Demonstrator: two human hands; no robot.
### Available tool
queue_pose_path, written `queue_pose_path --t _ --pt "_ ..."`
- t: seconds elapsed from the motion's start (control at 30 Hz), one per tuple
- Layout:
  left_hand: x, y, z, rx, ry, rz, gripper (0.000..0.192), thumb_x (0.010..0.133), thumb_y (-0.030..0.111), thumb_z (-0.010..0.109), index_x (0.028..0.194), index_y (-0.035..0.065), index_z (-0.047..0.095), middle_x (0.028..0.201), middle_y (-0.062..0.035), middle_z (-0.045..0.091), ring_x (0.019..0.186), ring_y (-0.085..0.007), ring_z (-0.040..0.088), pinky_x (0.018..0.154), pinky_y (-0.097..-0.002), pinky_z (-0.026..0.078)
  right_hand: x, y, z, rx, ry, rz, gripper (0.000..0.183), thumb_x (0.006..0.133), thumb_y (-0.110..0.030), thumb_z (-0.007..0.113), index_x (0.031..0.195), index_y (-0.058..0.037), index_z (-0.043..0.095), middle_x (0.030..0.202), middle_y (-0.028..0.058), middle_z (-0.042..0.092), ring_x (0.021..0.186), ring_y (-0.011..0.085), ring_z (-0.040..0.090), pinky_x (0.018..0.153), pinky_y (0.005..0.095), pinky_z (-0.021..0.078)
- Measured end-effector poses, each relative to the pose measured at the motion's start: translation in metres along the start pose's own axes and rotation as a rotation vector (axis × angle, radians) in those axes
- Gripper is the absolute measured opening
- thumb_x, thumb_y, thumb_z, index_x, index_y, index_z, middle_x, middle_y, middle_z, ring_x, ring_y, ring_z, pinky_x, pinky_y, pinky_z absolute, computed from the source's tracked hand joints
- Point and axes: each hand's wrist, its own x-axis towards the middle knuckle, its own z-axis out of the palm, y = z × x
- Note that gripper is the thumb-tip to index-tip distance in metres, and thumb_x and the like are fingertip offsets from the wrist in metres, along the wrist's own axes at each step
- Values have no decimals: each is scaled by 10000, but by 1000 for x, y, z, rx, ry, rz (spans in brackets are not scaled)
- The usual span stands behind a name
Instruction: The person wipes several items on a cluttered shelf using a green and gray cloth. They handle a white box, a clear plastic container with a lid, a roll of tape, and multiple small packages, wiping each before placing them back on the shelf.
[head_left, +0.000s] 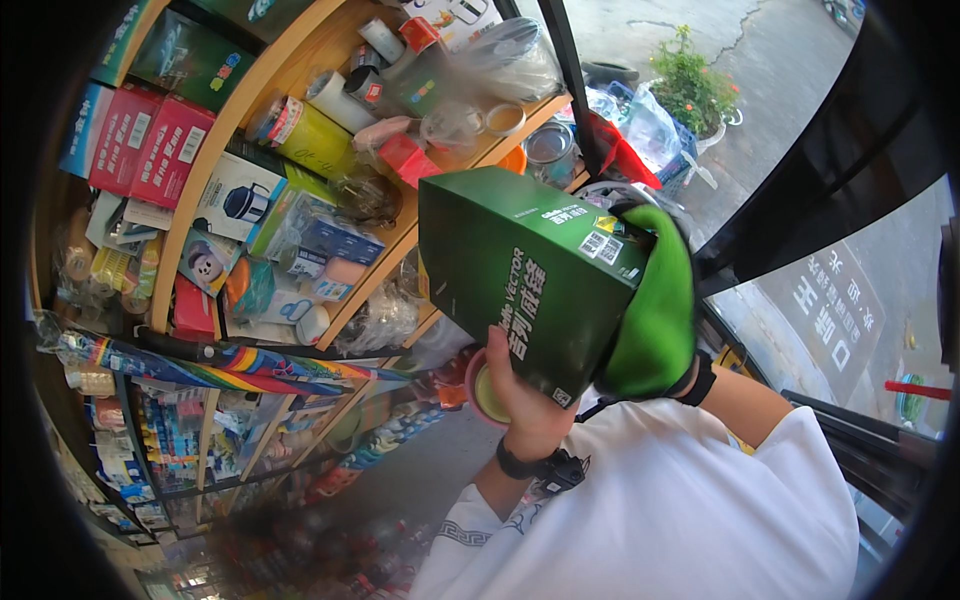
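My left hand (525, 405) holds up a green Gillette Vector box (525, 277) from its lower corner, the thumb lying on the printed face. The box is tilted, and one side carries printed codes. A bright green cloth (652, 307) presses against the box's right end, blurred at its edge. Most of my right hand (684, 388) is hidden by this cloth, which it grips. A dark watch (559, 471) sits on my left wrist and a black band (703, 377) on the right one.
Wooden shelves (202, 195) at left hold packaged goods, including red boxes (169, 150) and a yellow-green jar (311, 139). A colourful rolled umbrella (225, 360) crosses the shelf front. Outside stand a potted flowering plant (694, 90) and a basket (686, 150) of plastic bags.
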Motion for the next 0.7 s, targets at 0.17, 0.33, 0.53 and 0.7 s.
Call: queue_pose_path --t 0.17,0.33,0.53,0.7 --pt "-5 -1 9 91 38 17 711 1006 689 505 1469 152 551 1413 -31 622 1277 -231 600 1089 -430 466 -6 -5 17 160 -219 54 711 935 -536 565 1468 -67 598 1558 196 530 1468 444 429 1200 750 -118" --pt "-2 1 9 92 -8 86 756 1022 687 464 1496 101 520 1422 -70 614 1268 -241 609 1090 -421 469 7 6 28 200 7 225 694 1046 -482 500 1560 -18 460 1603 191 459 1461 392 428 1252 527 228" --pt "13 -7 -2 218 -173 234 749 1023 636 503 1504 62 500 1439 -93 596 1292 -269 593 1091 -421 477 75 -16 -1 1355 727 1018 681 1118 -563 407 1486 -1 524 1472 128 575 1297 239 581 1137 387 433" --pt "34 0 -19 404 -264 355 636 1028 479 551 1487 41 501 1440 -131 588 1288 -272 599 1096 -426 480 84 -5 -33 1526 638 1276 571 1093 -548 499 1345 -61 658 1243 92 732 1070 185 708 950 351 572"
